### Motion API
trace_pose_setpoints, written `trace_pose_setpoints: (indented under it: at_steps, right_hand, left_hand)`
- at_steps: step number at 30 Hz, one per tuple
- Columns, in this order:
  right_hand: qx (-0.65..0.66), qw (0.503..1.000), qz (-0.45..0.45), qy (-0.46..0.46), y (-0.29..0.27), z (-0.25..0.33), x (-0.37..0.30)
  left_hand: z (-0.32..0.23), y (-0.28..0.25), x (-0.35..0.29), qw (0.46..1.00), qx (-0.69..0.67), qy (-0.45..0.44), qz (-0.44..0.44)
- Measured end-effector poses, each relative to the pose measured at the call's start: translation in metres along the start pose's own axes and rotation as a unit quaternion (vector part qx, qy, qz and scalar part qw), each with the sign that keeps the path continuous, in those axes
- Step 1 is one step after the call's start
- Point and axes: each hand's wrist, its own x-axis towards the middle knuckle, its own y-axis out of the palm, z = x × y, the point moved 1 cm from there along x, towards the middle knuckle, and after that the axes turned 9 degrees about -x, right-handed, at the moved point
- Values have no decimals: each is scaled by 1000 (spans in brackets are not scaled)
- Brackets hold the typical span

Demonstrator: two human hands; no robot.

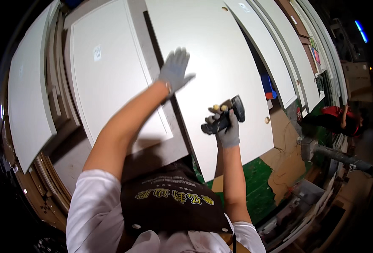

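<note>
A large white door panel (211, 55) with round holes near its right edge lies in front of me. My left hand (176, 69), in a grey glove, is stretched flat with fingers extended over the panel's left edge; whether it touches the surface I cannot tell. Lower and to the right, my gloved right hand (229, 134) grips a black handheld barcode scanner (238, 109) above the panel. The fingertips of that glove look yellowish. Part of the scanner's handle is hidden by the fingers.
Another white panel (106, 80) with a framed border and a small label lies to the left. More panels (28, 92) stand stacked at the far left, and others (275, 50) lean at the right. Cardboard (285, 168) covers some green floor (254, 181). A person in red (336, 114) is at far right.
</note>
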Motion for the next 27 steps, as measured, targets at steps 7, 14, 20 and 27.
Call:
trace_pose_setpoints:
  at_steps: [7,14,20,27]
  right_hand:
    - [28,999,-5,14,5,3,11]
    - [-27,999,-8,33,11,10,9]
    - [-394,909,-28,135,53,-26,20]
    - [-750,658,68,-16,97,-123,56]
  left_hand:
    - [8,-11,-15,998,22,20,-47]
    - [-77,4,-119,948,-197,238,76]
    - [-55,23,-218,951,-245,109,155]
    - [7,36,-301,986,-165,-12,-17]
